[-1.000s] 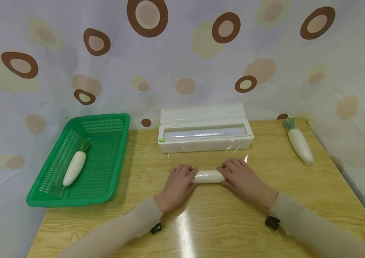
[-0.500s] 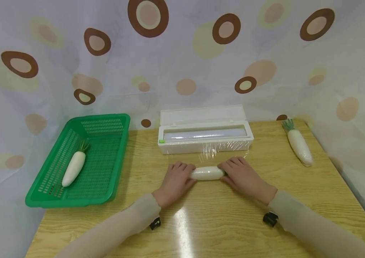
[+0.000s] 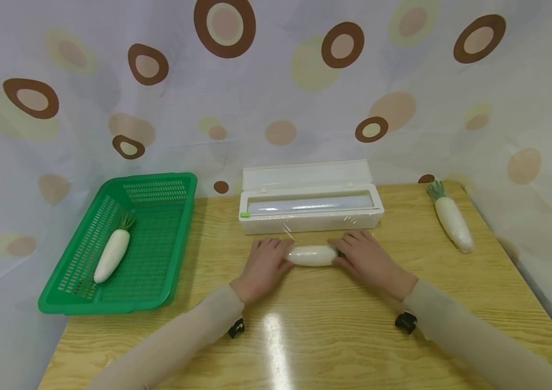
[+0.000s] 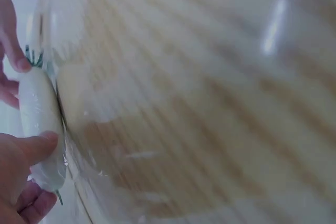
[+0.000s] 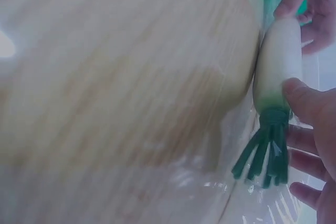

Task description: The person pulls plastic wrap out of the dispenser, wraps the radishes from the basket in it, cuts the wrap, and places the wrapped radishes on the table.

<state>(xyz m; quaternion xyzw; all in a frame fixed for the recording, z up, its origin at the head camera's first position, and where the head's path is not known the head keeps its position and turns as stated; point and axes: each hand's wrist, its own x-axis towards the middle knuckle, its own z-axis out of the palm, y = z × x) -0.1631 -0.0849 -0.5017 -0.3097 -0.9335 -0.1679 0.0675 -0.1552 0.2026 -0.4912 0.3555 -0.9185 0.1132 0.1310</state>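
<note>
A white radish (image 3: 312,255) wrapped in shiny cling film lies crosswise on the table between both hands. My left hand (image 3: 265,265) holds its tapered end; in the left wrist view the thumb (image 4: 39,148) lies along the radish with fingers on the other side. My right hand (image 3: 368,261) grips the leafy end, thumb (image 5: 302,95) just above the green stems (image 5: 265,150), which spread out under film in the right wrist view. Just beyond the hands stands an open white cling film box (image 3: 312,222) with its roll (image 3: 310,205) inside. Clear film glints between box and radish.
A green basket (image 3: 184,244) at the left holds another white radish (image 3: 112,255) with green leaves. At the far right lies a film-wrapped radish (image 3: 453,221). Behind the wooden table (image 3: 334,336) hangs a spotted cloth (image 3: 256,81).
Both hands and the radish have moved away from me, closer to the film box. The stretch of film between them has shortened. The basket and other radishes stay put.
</note>
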